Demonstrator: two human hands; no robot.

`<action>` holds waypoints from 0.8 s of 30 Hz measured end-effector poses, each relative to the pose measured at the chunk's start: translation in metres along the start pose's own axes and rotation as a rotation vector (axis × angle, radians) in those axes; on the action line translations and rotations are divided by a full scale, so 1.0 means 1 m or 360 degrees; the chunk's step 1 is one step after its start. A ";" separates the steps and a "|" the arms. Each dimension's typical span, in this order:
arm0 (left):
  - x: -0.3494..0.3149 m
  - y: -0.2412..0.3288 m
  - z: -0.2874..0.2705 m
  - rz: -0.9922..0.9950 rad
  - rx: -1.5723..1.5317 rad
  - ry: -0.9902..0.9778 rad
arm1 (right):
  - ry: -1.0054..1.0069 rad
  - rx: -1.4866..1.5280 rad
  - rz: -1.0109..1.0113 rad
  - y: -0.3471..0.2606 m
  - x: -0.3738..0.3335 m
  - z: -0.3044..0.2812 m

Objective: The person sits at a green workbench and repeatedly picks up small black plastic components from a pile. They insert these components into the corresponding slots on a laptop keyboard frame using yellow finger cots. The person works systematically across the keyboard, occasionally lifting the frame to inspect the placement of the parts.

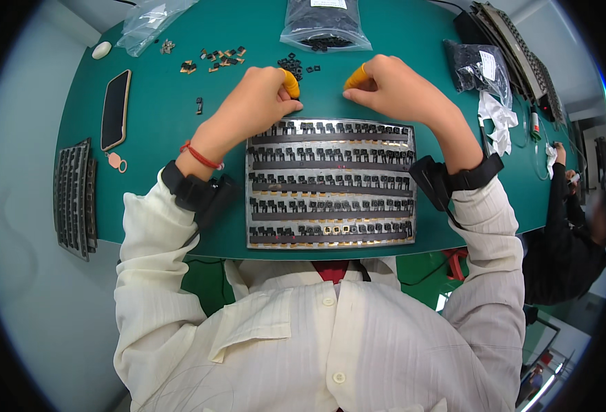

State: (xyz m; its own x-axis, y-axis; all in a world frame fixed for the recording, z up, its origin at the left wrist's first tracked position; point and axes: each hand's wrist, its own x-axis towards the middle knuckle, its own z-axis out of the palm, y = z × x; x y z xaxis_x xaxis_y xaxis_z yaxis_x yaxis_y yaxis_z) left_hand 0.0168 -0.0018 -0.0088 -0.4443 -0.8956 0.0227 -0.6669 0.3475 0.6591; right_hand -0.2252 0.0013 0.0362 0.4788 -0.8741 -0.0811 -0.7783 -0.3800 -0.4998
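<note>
A metal tray [330,167] packed with rows of small black parts lies in front of me, dark strips running between the rows. Over its far left edge is my left hand [265,99], thumb and yellow-covered index finger drawn together beside a loose pile of small black square pieces [290,63]. Beyond the tray's far right edge, my right hand [395,89] also has its thumb and yellow-covered finger pinched together. Anything between the fingertips of either hand is too small or hidden to make out.
Small black-and-gold parts [227,59] lie scattered at the far left, near a phone [115,110]. Bags of black pieces [323,20] [478,69] stand at the back and right. More trays [73,199] are stacked at left. Another person [567,240] works at right.
</note>
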 end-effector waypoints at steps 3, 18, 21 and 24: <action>-0.005 0.001 0.001 0.0109 0.0085 0.0058 | 0.0024 0.0046 -0.0022 0.007 0.014 0.010; -0.018 -0.014 -0.015 0.0068 0.0184 0.0213 | -0.0057 0.0179 -0.0154 -0.029 0.036 0.043; -0.018 0.001 -0.014 -0.0103 0.0013 0.0027 | -0.0032 0.0199 -0.0161 -0.031 0.040 0.049; -0.013 0.002 -0.013 -0.0119 0.0054 -0.0053 | -0.0055 0.0109 -0.0111 -0.034 0.038 0.045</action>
State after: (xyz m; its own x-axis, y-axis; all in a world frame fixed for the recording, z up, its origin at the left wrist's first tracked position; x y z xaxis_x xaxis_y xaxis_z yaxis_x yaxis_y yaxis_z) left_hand 0.0288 0.0067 0.0016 -0.4114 -0.9100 -0.0510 -0.7187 0.2895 0.6322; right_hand -0.1622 -0.0054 0.0115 0.5458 -0.8347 -0.0733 -0.7134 -0.4170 -0.5632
